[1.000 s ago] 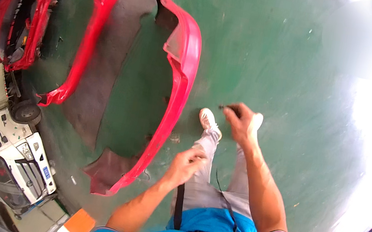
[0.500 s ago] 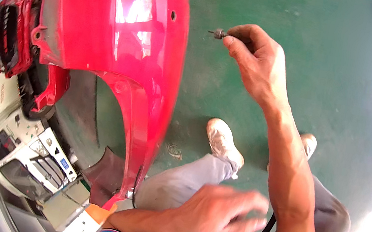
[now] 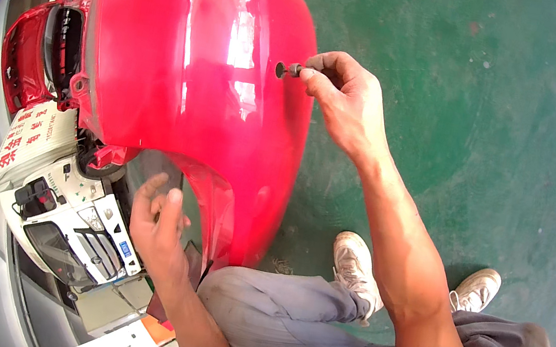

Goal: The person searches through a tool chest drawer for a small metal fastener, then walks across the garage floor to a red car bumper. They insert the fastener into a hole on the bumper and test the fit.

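A glossy red car body panel (image 3: pixel 143 55) with a curved arch cutout fills the left and middle of the view. Near its right side is a small round hole (image 3: pixel 280 70). My right hand (image 3: pixel 345 100) pinches a small dark metal hole saw bit (image 3: pixel 294 70) between thumb and fingers. The bit's thin tip is at the hole; whether it reaches inside I cannot tell. My left hand (image 3: pixel 162 228) is raised at the panel's lower left, fingers apart and holding nothing.
A white truck (image 3: pixel 76 235) stands at the lower left, with a red vehicle part (image 3: pixel 24 61) above it. Green floor (image 3: pixel 447 128) lies to the right. My legs (image 3: pixel 299 313) are bent close to the panel's lower edge.
My right hand has brought the bit leftward to the panel's hole. My left hand has swung up and left toward the arch cutout. The whole view has shifted too.
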A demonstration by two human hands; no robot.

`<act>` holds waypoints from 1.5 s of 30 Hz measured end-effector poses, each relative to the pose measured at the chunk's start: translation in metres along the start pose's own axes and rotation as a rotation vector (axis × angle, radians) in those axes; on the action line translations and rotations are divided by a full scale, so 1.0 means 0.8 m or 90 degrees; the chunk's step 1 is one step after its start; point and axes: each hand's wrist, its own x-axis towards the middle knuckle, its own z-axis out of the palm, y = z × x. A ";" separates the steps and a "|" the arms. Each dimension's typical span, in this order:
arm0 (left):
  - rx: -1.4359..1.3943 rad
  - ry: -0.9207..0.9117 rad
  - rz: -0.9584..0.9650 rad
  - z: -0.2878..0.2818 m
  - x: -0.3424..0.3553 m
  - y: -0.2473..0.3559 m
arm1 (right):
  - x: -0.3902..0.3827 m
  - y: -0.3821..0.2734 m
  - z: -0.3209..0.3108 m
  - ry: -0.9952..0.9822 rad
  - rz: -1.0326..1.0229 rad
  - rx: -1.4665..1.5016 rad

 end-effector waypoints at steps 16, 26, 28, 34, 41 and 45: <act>0.104 -0.133 -0.117 0.010 0.023 -0.026 | 0.005 0.027 0.019 0.010 -0.045 0.058; 0.113 -0.143 -0.107 0.010 0.022 -0.026 | 0.005 0.023 0.027 0.008 -0.039 0.020; 0.114 -0.146 -0.104 0.011 0.022 -0.025 | 0.005 0.023 0.027 0.011 -0.045 0.023; 0.125 -0.139 -0.104 0.013 0.020 -0.022 | 0.005 0.026 0.031 0.025 -0.054 0.040; 0.078 -0.032 -0.055 0.010 0.018 -0.019 | 0.007 0.022 0.023 0.031 -0.036 0.014; -0.061 0.014 0.024 0.007 0.007 -0.010 | 0.003 0.002 -0.005 -0.072 -0.055 0.058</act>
